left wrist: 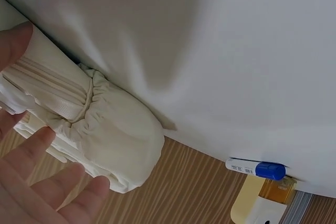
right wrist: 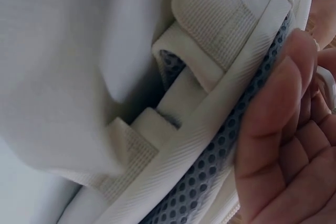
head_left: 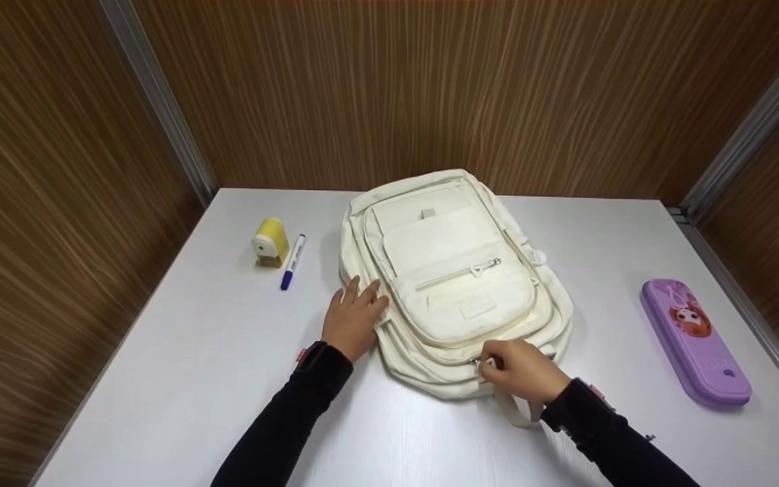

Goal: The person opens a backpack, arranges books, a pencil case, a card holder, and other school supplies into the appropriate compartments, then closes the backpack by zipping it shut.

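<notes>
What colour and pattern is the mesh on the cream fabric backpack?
Grey-blue mesh with dark dots, clearest in the right wrist view.

The head camera looks forward and down from above and behind the left grip [head_left: 354, 321] and the right grip [head_left: 521, 368], far enough back to fit in the bag [head_left: 450, 237] and the wall [head_left: 389, 95]. The left wrist camera is close, looking ahead past the left grip, upside down, with the worktop [left wrist: 257, 61] above the wall. The right wrist camera faces the bag's edge just beside the right grip, very near. The head and left wrist views share the pen [head_left: 293, 262] and sharpener [head_left: 271, 242], ahead of the left grip; all three share the bag.
</notes>
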`<state>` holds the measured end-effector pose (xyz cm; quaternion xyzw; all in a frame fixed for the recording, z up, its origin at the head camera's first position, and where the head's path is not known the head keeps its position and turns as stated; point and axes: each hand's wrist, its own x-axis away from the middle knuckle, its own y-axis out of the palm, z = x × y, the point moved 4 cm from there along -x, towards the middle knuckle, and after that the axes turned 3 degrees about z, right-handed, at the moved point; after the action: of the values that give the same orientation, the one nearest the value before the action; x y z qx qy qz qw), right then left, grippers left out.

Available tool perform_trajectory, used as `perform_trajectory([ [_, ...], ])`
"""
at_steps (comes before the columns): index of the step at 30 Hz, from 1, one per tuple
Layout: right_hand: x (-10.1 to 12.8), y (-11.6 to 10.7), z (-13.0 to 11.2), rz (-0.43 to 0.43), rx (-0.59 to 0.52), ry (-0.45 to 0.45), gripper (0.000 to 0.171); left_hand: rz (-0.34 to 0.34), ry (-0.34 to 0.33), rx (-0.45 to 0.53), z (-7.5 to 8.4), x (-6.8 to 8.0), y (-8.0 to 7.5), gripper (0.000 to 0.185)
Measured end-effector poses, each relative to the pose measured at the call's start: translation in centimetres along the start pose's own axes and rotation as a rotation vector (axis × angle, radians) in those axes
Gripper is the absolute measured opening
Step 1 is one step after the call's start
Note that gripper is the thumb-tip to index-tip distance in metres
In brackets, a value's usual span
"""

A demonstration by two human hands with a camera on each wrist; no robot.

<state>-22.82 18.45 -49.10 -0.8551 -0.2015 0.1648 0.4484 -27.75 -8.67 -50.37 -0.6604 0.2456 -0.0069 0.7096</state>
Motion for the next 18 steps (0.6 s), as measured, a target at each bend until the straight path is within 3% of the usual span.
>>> perform_trajectory([
  [11, 0.0, -1.1, 1.7, 0.061, 0.036, 0.032, 0.014, -0.029, 0.007, -0.019, 1.1, 0.8, -0.3, 0.050],
  [18, -0.1, -1.9, 2.7, 0.073, 0.048, 0.078, 0.012, -0.013, 0.040, -0.034, 2.0, 1.2, -0.7, 0.051],
])
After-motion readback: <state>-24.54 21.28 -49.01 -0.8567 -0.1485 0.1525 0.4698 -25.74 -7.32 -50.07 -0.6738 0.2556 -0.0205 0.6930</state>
